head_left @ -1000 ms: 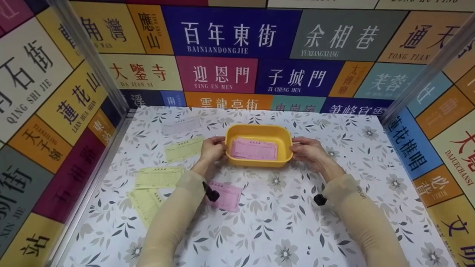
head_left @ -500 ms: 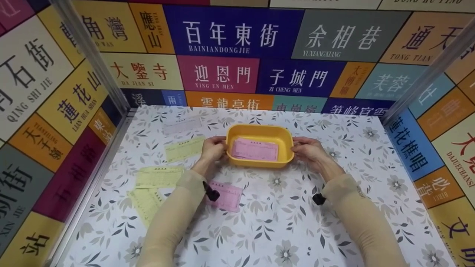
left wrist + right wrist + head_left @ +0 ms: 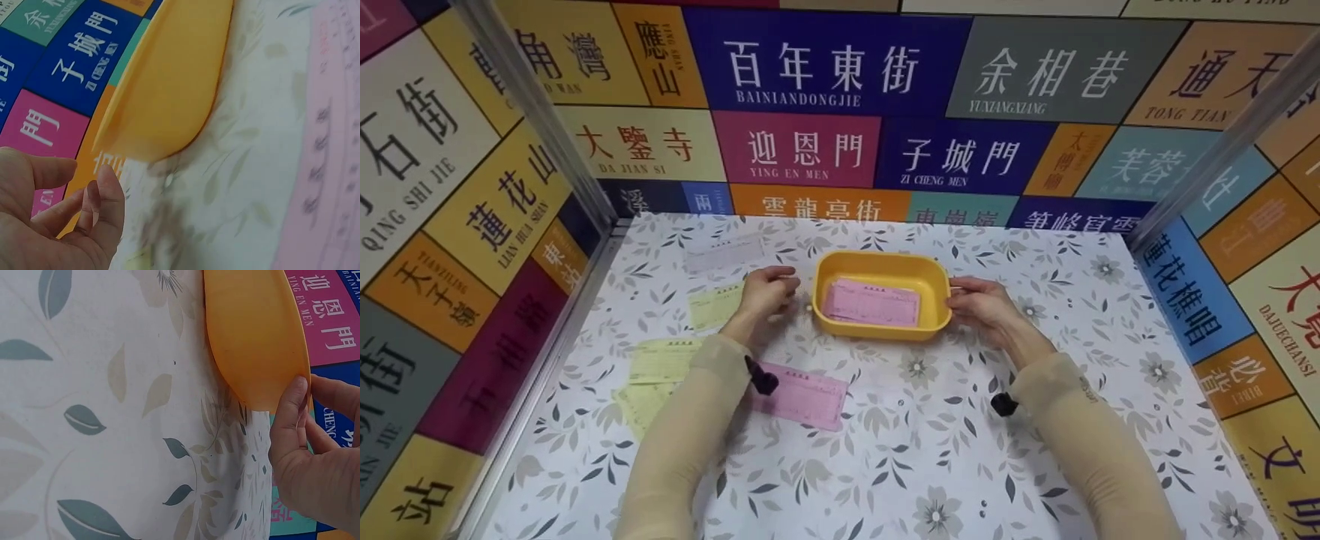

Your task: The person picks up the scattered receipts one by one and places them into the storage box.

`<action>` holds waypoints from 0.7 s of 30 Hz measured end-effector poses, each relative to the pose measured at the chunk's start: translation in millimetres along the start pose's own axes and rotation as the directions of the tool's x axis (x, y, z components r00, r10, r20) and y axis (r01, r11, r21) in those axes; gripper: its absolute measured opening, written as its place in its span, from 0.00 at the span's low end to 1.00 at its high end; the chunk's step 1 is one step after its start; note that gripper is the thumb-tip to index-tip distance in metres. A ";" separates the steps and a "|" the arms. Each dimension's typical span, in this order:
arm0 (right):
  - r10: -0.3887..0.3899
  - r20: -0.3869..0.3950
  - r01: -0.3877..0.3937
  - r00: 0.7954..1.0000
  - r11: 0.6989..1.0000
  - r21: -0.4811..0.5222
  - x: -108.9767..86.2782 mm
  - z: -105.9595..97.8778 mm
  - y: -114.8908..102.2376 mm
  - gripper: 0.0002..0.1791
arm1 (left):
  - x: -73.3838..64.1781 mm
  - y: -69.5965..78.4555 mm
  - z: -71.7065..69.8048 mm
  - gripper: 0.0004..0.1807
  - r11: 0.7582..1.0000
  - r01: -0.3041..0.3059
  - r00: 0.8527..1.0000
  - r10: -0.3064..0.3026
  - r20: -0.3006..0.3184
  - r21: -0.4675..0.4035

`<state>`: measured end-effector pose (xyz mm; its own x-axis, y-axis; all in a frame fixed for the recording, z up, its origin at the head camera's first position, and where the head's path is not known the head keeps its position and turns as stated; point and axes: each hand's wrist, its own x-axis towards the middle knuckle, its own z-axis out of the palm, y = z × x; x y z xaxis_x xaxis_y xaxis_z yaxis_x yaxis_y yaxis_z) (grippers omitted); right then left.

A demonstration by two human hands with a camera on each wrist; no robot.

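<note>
Daylight now between the left hand (image 3: 770, 298) and the yellow plastic basin (image 3: 885, 331)! A second ago that hand had the near-left side; now it has slipped off and stands just beside the wall, touching nothing. Look at the left wrist view: fingers loosely bent, thumb and fingertips apart, nothing between them. Over on the other side, the right hand (image 3: 984, 306) hasn't budged, thumb and finger pinching the basin's right rim.

And the basin itself? Same spot, towards the back of the floral tablecloth (image 3: 919, 459), upright and apparently flat on it. Inside, lying face up and leaning to the left half, a pink printed slip (image 3: 877, 306), with what looks like another edge peeking out beneath it.

So what does it mean? My reading: the two-handed hold is over, the basin looks steady without it, and the left hand is free while the right keeps a light claim.

Out on the cloth, a second pink slip (image 3: 808, 399) lies in front of the basin, apart from it. Further left, an upper yellow slip (image 3: 714, 306) sits near the left wrist, a lower yellow slip (image 3: 654, 363) overlaps a tilted yellow slip (image 3: 639, 406), partly behind the sleeve (image 3: 682, 435), and a white slip (image 3: 725, 252) lies at the back.
</note>
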<state>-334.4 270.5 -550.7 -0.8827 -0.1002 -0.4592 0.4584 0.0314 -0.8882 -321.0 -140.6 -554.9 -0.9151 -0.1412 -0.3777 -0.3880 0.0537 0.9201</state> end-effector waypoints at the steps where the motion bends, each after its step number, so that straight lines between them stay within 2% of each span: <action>1: 0.003 0.000 -0.003 1.000 1.000 0.000 0.2 0.2 0.2 0.38 | 2.2 2.2 -5.4 0.28 1.000 -0.002 1.000 0.002 -0.004 0.002; 9: 0.007 -0.016 -0.007 1.000 1.000 0.007 0.8 0.8 1.1 0.37 | 20.2 16.7 -56.5 0.26 0.998 -0.054 0.998 0.056 -0.039 0.036; 14: -0.001 -0.008 0.001 1.000 1.000 0.009 1.0 1.3 1.7 0.38 | 30.9 20.5 -86.0 0.28 0.997 -0.052 0.996 0.056 -0.068 0.063; 18: -0.006 -0.014 0.006 1.000 1.000 0.004 1.5 0.0 2.6 0.38 | 40.4 23.6 -106.2 0.32 0.986 -0.035 0.995 0.049 -0.082 0.161; 21: -0.018 -0.009 0.018 1.000 1.000 0.009 1.6 0.0 3.4 0.38 | 48.7 25.7 -119.6 0.33 0.969 0.013 0.993 0.016 -0.114 0.246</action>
<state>-334.2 270.5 -554.5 -0.8915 -0.0920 -0.4436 0.4437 0.0206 -0.8960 -362.5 -264.3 -537.2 -0.9027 -0.2519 -0.3489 -0.4148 0.2931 0.8614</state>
